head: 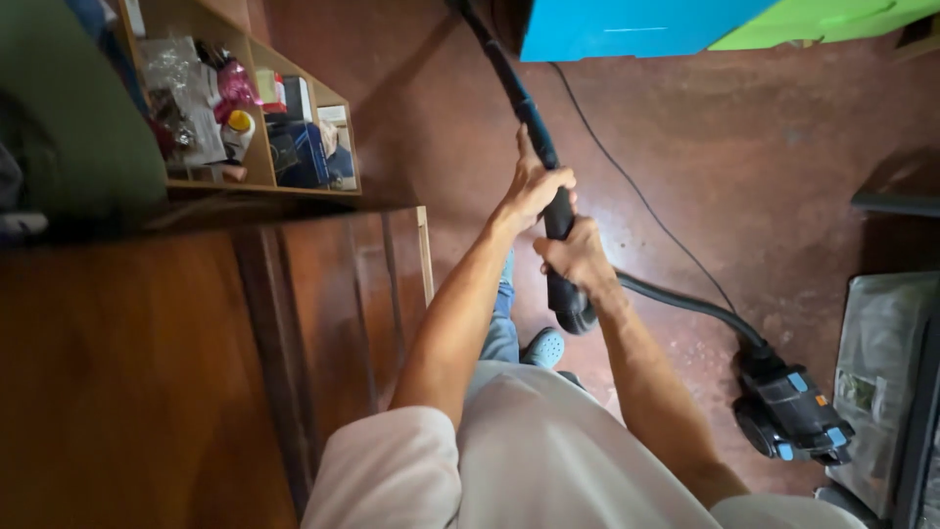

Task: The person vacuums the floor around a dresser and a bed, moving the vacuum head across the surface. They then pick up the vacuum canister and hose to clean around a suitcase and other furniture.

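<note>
While both hands grip it, the black vacuum wand (519, 103) runs up toward the blue box (627, 24). Left hand (534, 186) wrapped tight round the wand; right hand (578, 257) just below, closed on the handle end, the two touching. Hose (685, 306) curves over the red floor (744, 147) to the canister vacuum (791, 411) at right. Wooden cabinet (147, 372) w/ cluttered shelf (245, 118) at left.

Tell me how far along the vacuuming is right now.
Done: the canister vacuum sits on the reddish floor, its hose running to the wand. In hand: the left hand and right hand both grip the black wand, which reaches toward the blue box. Left: which floor is already cleaned cannot be told; the nozzle is out of view.
</note>
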